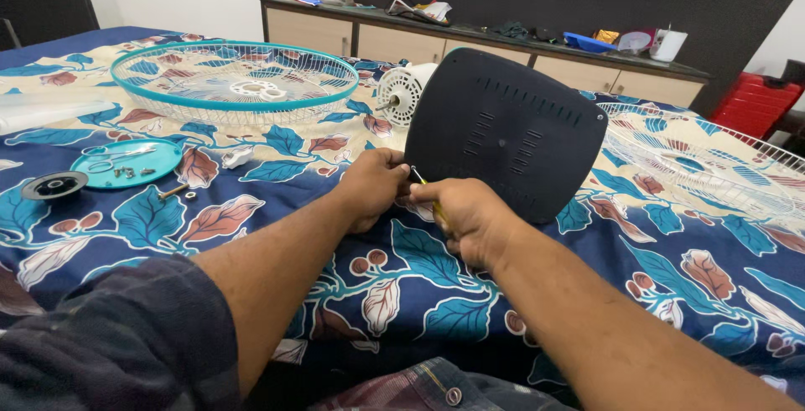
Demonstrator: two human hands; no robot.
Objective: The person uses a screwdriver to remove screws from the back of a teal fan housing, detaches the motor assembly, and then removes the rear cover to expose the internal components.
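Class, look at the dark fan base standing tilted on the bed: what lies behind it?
Behind the base the white motor shows at its left edge, and a white wire guard at its right. Whatever joins motor to base is covered. Both hands, left and right, are in front.

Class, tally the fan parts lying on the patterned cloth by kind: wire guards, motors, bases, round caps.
Wire guards: 2 (teal-rimmed guard, white guard)
Motors: 1 (white motor)
Bases: 1 (dark base)
Round caps: 2 (teal cap, black cap)
Total: 6
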